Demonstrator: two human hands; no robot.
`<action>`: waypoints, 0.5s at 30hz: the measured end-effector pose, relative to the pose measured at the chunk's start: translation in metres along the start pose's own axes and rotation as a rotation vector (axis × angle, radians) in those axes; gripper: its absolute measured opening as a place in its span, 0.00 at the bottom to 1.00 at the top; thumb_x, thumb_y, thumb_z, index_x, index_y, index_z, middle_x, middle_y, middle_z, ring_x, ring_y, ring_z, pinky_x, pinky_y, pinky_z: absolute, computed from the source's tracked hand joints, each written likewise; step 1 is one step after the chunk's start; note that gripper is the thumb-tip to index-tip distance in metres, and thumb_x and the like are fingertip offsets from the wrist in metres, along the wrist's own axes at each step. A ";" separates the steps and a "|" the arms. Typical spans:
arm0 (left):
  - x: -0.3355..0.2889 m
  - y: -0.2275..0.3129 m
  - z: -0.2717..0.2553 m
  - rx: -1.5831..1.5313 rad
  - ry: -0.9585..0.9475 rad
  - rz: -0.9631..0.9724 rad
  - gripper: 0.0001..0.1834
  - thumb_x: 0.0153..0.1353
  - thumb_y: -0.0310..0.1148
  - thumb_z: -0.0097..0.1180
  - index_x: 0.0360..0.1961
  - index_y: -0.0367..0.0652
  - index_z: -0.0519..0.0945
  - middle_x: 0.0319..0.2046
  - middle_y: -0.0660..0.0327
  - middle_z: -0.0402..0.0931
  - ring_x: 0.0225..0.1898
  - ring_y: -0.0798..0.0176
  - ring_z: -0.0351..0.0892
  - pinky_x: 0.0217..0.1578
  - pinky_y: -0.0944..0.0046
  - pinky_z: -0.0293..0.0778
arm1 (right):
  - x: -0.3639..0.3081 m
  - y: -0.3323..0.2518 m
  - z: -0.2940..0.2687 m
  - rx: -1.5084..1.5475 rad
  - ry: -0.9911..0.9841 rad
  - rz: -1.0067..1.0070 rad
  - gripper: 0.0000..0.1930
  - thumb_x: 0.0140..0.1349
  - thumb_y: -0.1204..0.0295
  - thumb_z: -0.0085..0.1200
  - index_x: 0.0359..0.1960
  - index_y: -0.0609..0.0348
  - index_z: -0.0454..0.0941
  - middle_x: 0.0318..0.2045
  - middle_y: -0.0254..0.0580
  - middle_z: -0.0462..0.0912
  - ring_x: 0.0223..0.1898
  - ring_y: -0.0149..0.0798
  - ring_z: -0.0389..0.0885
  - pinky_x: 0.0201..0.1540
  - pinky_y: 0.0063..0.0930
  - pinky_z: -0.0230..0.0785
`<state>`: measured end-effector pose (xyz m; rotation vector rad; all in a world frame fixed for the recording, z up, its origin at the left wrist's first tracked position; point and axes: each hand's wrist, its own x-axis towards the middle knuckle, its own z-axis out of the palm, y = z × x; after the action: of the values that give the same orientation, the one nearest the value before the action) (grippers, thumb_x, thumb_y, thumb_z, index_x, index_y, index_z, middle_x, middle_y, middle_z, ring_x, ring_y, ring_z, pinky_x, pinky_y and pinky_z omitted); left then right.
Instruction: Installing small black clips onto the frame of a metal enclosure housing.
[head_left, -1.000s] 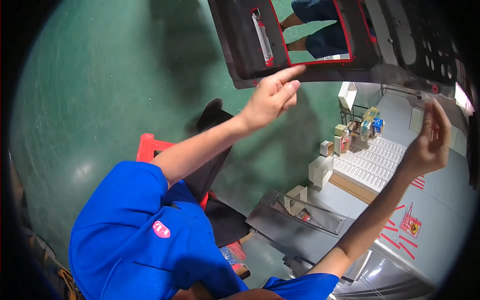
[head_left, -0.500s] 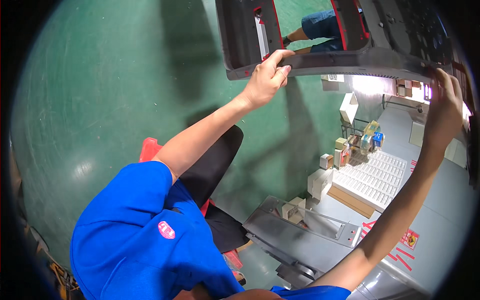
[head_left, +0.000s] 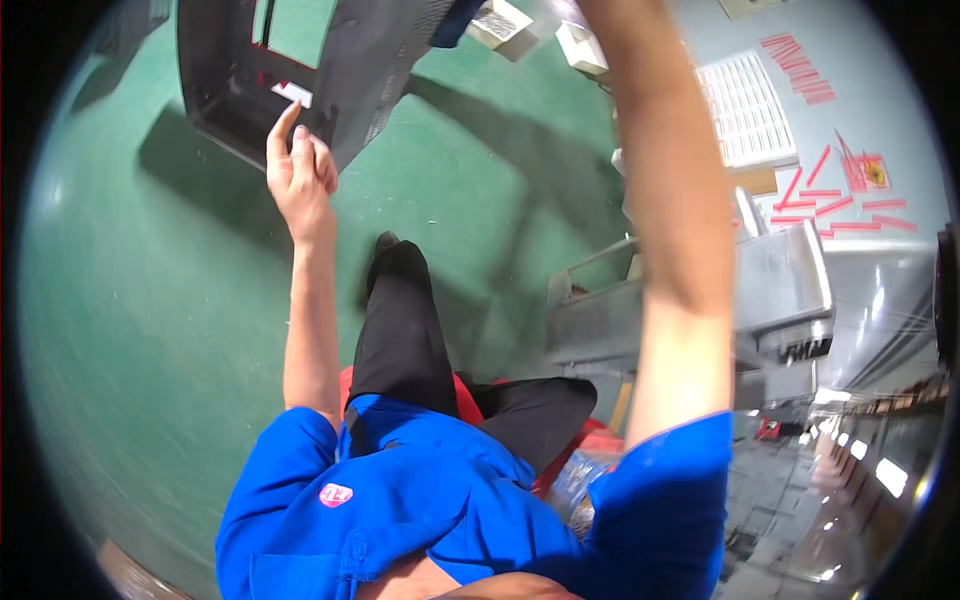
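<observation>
A large black plastic housing with a rectangular opening hangs over the green floor at the upper left. My left hand is closed on its near rim, the index finger stretched over the inner face. A small white strip lies on that face, right by the fingertip, with a bit of red beside it. My right forearm reaches up past the top edge of the picture, so the right hand is cut off.
At right, a grey table bears a white slotted tray and several red strips. A grey metal machine stands before it. White boxes stand beyond. A red seat is under me.
The view has swung right and the housing now appears farther left and more tilted. My left hand has shifted along with it. My right hand, earlier at the housing's right end, has left the picture.
</observation>
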<state>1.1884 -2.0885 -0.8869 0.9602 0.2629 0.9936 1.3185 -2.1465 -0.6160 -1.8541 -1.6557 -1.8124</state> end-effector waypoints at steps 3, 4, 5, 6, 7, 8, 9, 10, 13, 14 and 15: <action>-0.052 0.027 0.019 -0.021 -0.118 -0.074 0.20 0.71 0.34 0.37 0.60 0.34 0.64 0.14 0.73 0.51 0.14 0.80 0.47 0.13 0.76 0.44 | -0.070 -0.050 -0.066 0.580 -0.330 0.249 0.11 0.48 0.63 0.60 0.28 0.56 0.80 0.31 0.45 0.82 0.38 0.46 0.81 0.39 0.37 0.71; -0.078 0.028 0.025 -0.152 -0.184 -0.145 0.21 0.72 0.35 0.36 0.60 0.34 0.64 0.14 0.73 0.52 0.13 0.80 0.47 0.13 0.75 0.44 | -0.090 -0.072 -0.095 0.669 -0.619 0.363 0.10 0.51 0.62 0.57 0.30 0.54 0.82 0.32 0.39 0.82 0.35 0.41 0.80 0.37 0.34 0.71; -0.076 0.005 0.013 -0.182 -0.221 -0.240 0.22 0.72 0.38 0.35 0.59 0.34 0.65 0.14 0.74 0.55 0.13 0.80 0.48 0.12 0.75 0.44 | -0.134 -0.106 -0.075 0.702 -0.507 0.374 0.09 0.47 0.65 0.58 0.22 0.57 0.80 0.27 0.41 0.81 0.34 0.42 0.81 0.36 0.34 0.72; -0.090 0.000 0.010 -0.219 -0.224 -0.291 0.21 0.71 0.38 0.37 0.58 0.36 0.66 0.14 0.72 0.56 0.12 0.79 0.49 0.12 0.74 0.45 | -0.157 -0.128 -0.085 0.744 -0.588 0.449 0.09 0.46 0.64 0.58 0.22 0.56 0.80 0.27 0.40 0.81 0.35 0.42 0.80 0.40 0.36 0.71; -0.107 0.003 0.015 -0.211 -0.245 -0.419 0.22 0.71 0.40 0.35 0.57 0.36 0.68 0.16 0.71 0.59 0.12 0.79 0.50 0.12 0.75 0.46 | -0.183 -0.141 -0.102 0.811 -0.641 0.552 0.09 0.47 0.65 0.57 0.23 0.57 0.80 0.27 0.39 0.81 0.35 0.42 0.79 0.41 0.38 0.71; -0.124 0.002 0.020 -0.159 -0.246 -0.487 0.24 0.71 0.44 0.33 0.57 0.36 0.69 0.18 0.71 0.61 0.12 0.80 0.51 0.12 0.75 0.47 | -0.203 -0.149 -0.119 0.869 -0.697 0.618 0.10 0.50 0.64 0.57 0.28 0.57 0.81 0.28 0.39 0.78 0.33 0.43 0.78 0.37 0.37 0.70; -0.140 -0.001 0.021 -0.149 -0.277 -0.552 0.28 0.71 0.49 0.32 0.57 0.37 0.69 0.18 0.71 0.62 0.13 0.80 0.51 0.12 0.76 0.48 | -0.219 -0.158 -0.136 0.980 -0.584 0.783 0.09 0.48 0.66 0.58 0.28 0.57 0.81 0.30 0.38 0.76 0.32 0.42 0.77 0.36 0.36 0.70; -0.155 -0.006 0.021 -0.094 -0.378 -0.584 0.31 0.70 0.54 0.30 0.57 0.39 0.70 0.18 0.71 0.62 0.13 0.79 0.52 0.13 0.76 0.50 | -0.231 -0.159 -0.154 0.903 -0.642 0.779 0.08 0.47 0.68 0.59 0.28 0.57 0.81 0.31 0.38 0.76 0.32 0.42 0.76 0.36 0.36 0.70; -0.199 -0.015 0.033 -0.150 -0.455 -0.757 0.35 0.69 0.59 0.24 0.58 0.41 0.70 0.31 0.66 0.74 0.23 0.77 0.66 0.20 0.76 0.63 | -0.264 -0.164 -0.197 0.757 -0.706 0.792 0.05 0.47 0.70 0.57 0.24 0.57 0.80 0.28 0.36 0.75 0.34 0.40 0.76 0.37 0.36 0.68; -0.219 -0.017 0.046 -0.126 -0.377 -0.773 0.36 0.69 0.60 0.24 0.58 0.41 0.70 0.31 0.65 0.74 0.24 0.77 0.67 0.20 0.76 0.63 | -0.273 -0.164 -0.210 0.720 -0.711 0.798 0.04 0.47 0.70 0.57 0.22 0.57 0.79 0.26 0.36 0.75 0.36 0.39 0.76 0.38 0.35 0.68; -0.230 -0.019 0.049 -0.142 -0.407 -0.820 0.36 0.68 0.60 0.24 0.57 0.41 0.70 0.27 0.67 0.72 0.20 0.78 0.64 0.17 0.76 0.59 | -0.282 -0.164 -0.221 0.703 -0.694 0.811 0.04 0.47 0.70 0.56 0.23 0.57 0.79 0.26 0.35 0.75 0.36 0.39 0.76 0.39 0.35 0.68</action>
<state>1.1012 -2.3047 -0.9230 0.7917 0.2094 0.0592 1.1343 -2.3985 -0.8563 -2.3339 -1.0963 -0.2390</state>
